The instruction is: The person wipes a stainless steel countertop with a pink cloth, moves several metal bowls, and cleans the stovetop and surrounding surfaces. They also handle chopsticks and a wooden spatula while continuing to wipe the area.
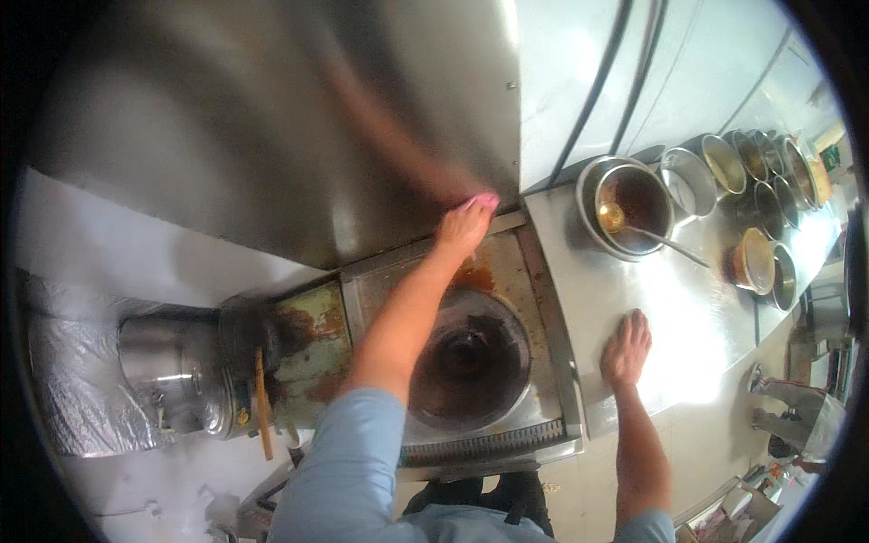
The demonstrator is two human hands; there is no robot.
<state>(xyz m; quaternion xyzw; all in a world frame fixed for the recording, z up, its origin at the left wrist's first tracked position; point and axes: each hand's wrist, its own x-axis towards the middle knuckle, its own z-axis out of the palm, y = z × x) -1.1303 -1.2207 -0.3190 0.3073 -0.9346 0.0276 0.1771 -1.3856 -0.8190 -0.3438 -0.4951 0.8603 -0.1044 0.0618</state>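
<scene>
With my left hand [464,227] I press a pink cloth [485,199] against the lower part of the stainless steel wall panel [285,156], close to its right edge. Below that arm sits a wok burner [468,356] with a dark round well, set in a steel stove top [543,326] stained brown. My forearm covers part of the stove's left side. My right hand [629,347] rests palm down on the steel counter [577,285] to the right, holding nothing.
A steel bowl [587,217] on the counter contains dark liquid and a ladle [669,246]. Several metal pots [687,182] and a lidded tub [753,261] stand beyond. At left are a large steel pot [159,360] and a wooden stick [262,407]. Another person [791,400] is at far right.
</scene>
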